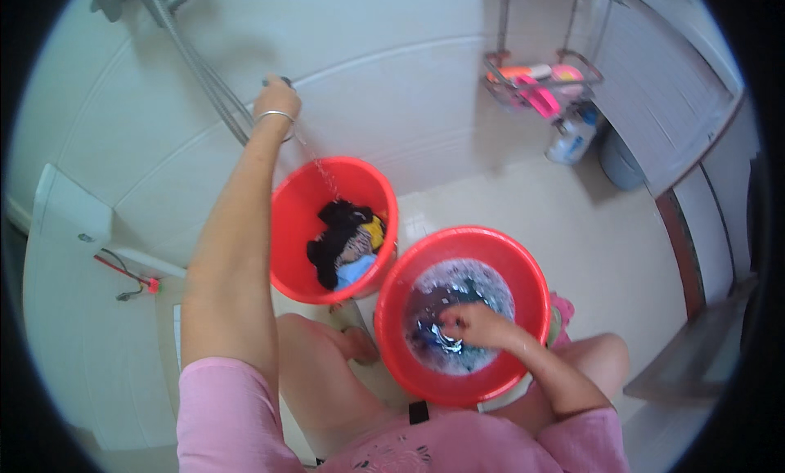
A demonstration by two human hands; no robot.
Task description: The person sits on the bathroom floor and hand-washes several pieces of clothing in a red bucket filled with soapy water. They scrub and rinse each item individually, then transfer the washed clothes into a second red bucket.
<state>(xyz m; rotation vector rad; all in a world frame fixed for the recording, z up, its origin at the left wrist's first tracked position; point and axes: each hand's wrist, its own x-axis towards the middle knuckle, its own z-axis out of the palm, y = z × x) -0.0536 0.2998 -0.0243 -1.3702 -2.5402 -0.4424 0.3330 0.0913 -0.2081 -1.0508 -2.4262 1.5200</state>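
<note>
My left arm reaches out to the wall, and my left hand [276, 101] is closed around what looks like a tap handle [283, 81], mostly covered by the fingers. Below it, a thin water stream [323, 172] falls into a red bucket [288, 256]. Inside lie clothes [347, 242] in black, yellow, light blue and a speckled pattern. Between my knees stands a second red bucket [523, 281] with foamy water [482, 277] and dark cloth under the surface. My right hand [474, 323] is at this water, fingers curled; what they hold is hidden.
A metal shower hose [200, 64] hangs along the wall. At the back right, a wire rack [544, 79] holds pink and orange items above a white-and-blue bottle [571, 136] and a grey bin [621, 158]. A cable with a red plug [152, 286] hangs at left.
</note>
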